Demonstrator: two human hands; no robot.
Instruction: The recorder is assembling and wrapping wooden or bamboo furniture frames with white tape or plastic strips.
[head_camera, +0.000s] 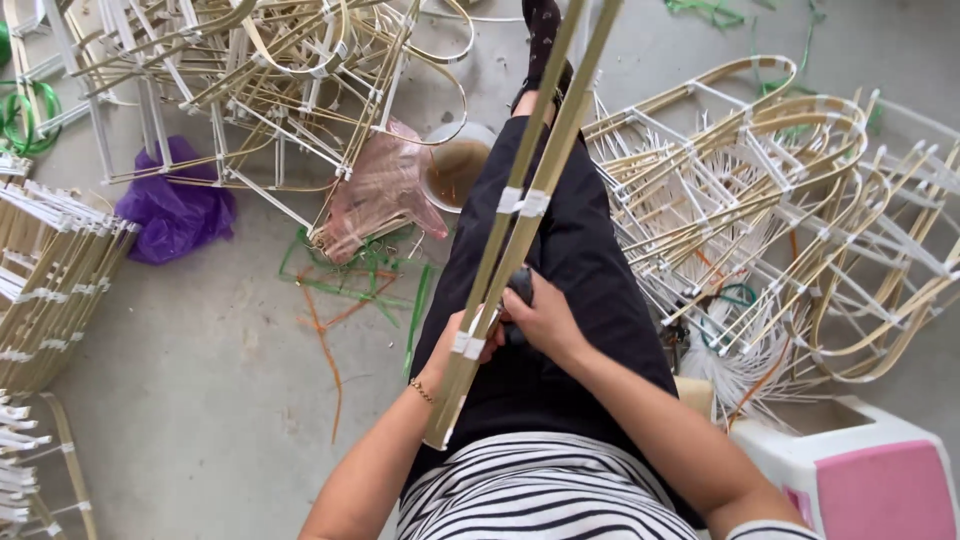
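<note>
Light: bright, even, diffuse daylight.
Shadows: faint and soft beneath the bamboo frames (790, 200) at 2 o'clock.
Glare: pale wash on the concrete floor (200, 370).
Blur: hands mildly soft at centre.
Distortion: wide-angle bending toward the edges, 9 and 3 o'clock.

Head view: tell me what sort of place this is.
Likely an informal craft workshop on a bare concrete floor: piles of taped bamboo frames lie around, and both hands hold a bundle of bamboo strips.

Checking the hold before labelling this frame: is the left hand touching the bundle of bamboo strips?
Touching. The head view shows the left hand wrapped around the bamboo strips near their lower taped band, fingers closed on them with no gap visible.
</note>
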